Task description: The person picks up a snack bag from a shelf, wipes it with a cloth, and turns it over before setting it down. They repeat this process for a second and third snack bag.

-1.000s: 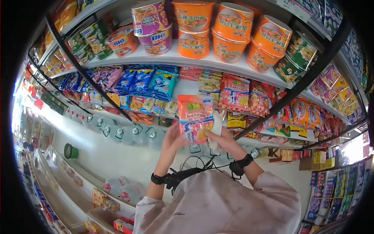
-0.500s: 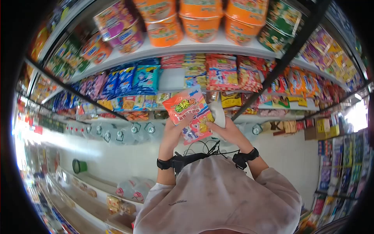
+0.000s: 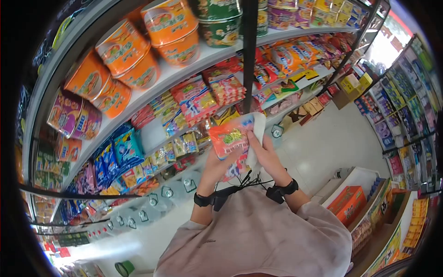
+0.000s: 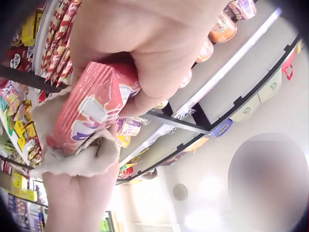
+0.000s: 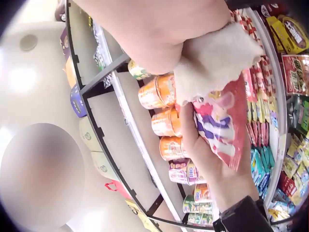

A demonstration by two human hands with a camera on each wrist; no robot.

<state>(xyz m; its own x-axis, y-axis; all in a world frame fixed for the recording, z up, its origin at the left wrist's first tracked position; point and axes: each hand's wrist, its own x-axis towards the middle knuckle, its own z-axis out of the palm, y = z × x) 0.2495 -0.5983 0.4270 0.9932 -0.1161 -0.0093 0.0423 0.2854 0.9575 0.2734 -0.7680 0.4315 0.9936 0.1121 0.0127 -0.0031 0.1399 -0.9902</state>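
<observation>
A pink-and-orange snack packet with cartoon figures is held up in front of the body, tilted. My left hand grips it from its left side; in the left wrist view the fingers curl round the packet. On the other side my right hand holds a whitish cloth against the packet's right edge, thumb on top. In the right wrist view the cloth covers the packet's upper part, and the left hand supports it from below.
A shelf ahead carries orange noodle tubs. Below lie snack packets, with similar pink ones beside a bare gap. A black post rises close beyond the hands. Large water bottles line the floor.
The head view has swung to the right, so the shelves now slant and sit further left. The packet, upright at first, has tilted. Both hands have kept hold of packet and cloth.
</observation>
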